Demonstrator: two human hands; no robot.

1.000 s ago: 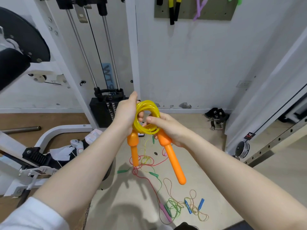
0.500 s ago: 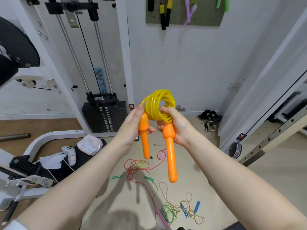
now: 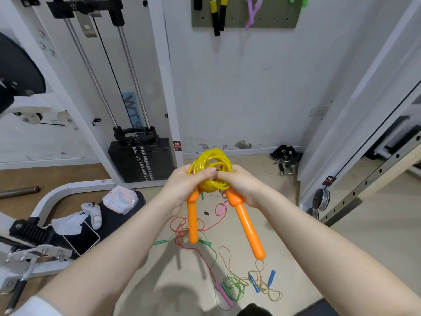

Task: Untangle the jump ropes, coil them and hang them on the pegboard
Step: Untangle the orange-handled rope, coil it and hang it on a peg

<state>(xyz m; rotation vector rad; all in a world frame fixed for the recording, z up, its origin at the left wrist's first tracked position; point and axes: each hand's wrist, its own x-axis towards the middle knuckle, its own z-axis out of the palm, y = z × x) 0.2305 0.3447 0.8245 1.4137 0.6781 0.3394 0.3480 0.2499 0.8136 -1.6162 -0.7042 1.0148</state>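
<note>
I am holding the coiled yellow plastic jump rope with orange handles (image 3: 210, 172) at chest height, left hand (image 3: 182, 188) and right hand (image 3: 241, 185) both gripping it; I should be pinching the loops tight while securing them.

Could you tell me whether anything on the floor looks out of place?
Yes: a tangle of thin ropes in red, green and tan sprawls loose on the floor, its small handles scattered, while other ropes already hang on the pegboard. A phone also lies on the black bench pad.
</note>
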